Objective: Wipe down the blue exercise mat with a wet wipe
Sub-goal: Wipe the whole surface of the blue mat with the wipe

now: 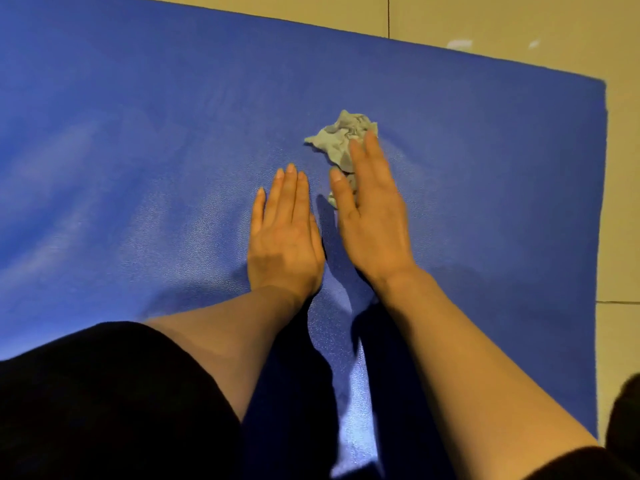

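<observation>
The blue exercise mat fills most of the view, lying on a tiled floor. A crumpled grey wet wipe lies on the mat near its middle. My right hand lies flat over the near part of the wipe, fingers straight and pressing it onto the mat. My left hand rests flat on the mat just to the left of the wipe, fingers straight and together, not touching it. Part of the wipe is hidden under my right palm.
Beige floor tiles border the mat along its far and right edges. My dark-clothed knee sits on the mat at the lower left. A dark shape shows at the lower right edge.
</observation>
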